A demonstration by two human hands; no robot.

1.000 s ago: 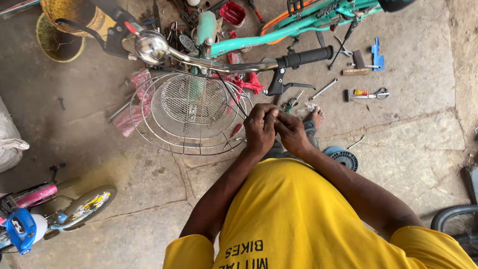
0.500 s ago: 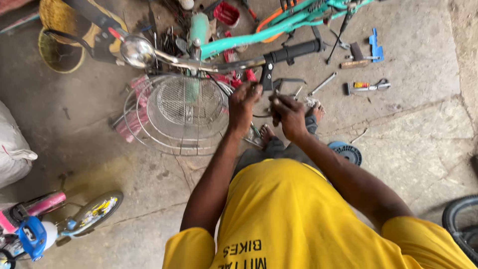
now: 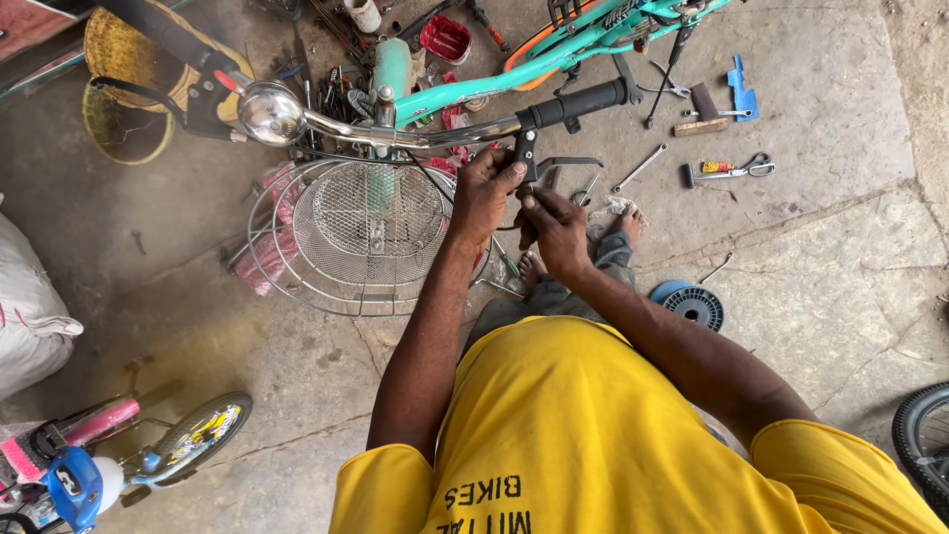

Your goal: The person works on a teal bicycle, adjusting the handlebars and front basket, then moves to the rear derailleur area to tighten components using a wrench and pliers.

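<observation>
Standing out at nine o'clock is a white sack [image 3: 30, 307] on the concrete floor [image 3: 840, 287], with a small pink and blue child's bicycle [image 3: 89, 460] at seven o'clock. At eleven o'clock lies a yellow woven basket [image 3: 119, 59], and just beside it a chrome bell [image 3: 271, 113] sits on the chrome handlebar [image 3: 415, 133] of a teal bicycle [image 3: 514, 69]. Below the bar, a round wire basket [image 3: 366, 232] hangs at the front of the bicycle.

Near the middle, the left hand [image 3: 486, 196] is closed around a black brake lever mount [image 3: 524, 153] just below the bar, next to the black rubber grip [image 3: 578, 102]. The right hand [image 3: 556, 225] sits touching the left at its five o'clock side, its fingertips pinched on a small dark part under the mount; what that part is cannot be told. Both forearms rise from a yellow shirt [image 3: 593, 435] at six o'clock.

At one to two o'clock, tools lie scattered on the floor: a spanner [image 3: 639, 168], scissors [image 3: 753, 166], a wooden-handled hammer [image 3: 700, 111] and a blue tool [image 3: 741, 94]. A blue spool [image 3: 689, 304] rests at three o'clock, near a bare foot [image 3: 627, 223], and a black tyre [image 3: 921, 435] shows at four o'clock.
</observation>
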